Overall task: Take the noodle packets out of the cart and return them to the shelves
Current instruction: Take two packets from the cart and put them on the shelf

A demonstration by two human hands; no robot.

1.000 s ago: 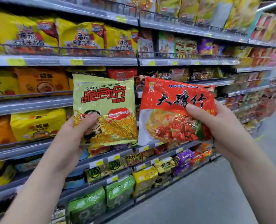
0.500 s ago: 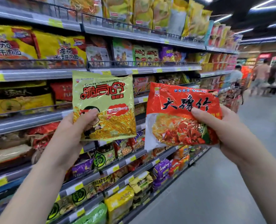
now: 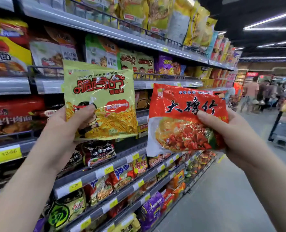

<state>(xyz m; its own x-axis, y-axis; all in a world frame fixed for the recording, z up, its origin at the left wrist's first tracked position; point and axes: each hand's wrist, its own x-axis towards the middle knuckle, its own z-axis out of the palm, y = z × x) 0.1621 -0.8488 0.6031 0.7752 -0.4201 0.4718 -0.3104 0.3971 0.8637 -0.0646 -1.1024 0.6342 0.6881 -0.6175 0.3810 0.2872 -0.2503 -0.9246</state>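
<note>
The left hand is at 9 o'clock in the picture. It holds a green packet by the bottom left corner. Its thumb lies flat on the front of the packet. The other fingers are behind the packet and cannot be seen. The green packet stands upright, at about 11 o'clock from the middle. It has red letters on it and a drawing of yellow noodles.

The right hand is at 3 o'clock. It holds a red packet by the right side. Here too the thumb presses on the front and the other fingers are hidden behind. The red packet is tilted a little, with its left end lower. It has big black letters and a picture of noodles with red bits.

The two packets are side by side up in the air, with the red one at 3 o'clock from the green one. They are near each other but do not touch. Both are in front of the shelves, not on them.

The shelves are full of noodle packets in many colours. They run from 7 o'clock up to 1 o'clock. Yellow price tags sit along the shelf edges. The grey floor is at 5 o'clock. Some people stand far off at 2 o'clock, and they look blurry.
</note>
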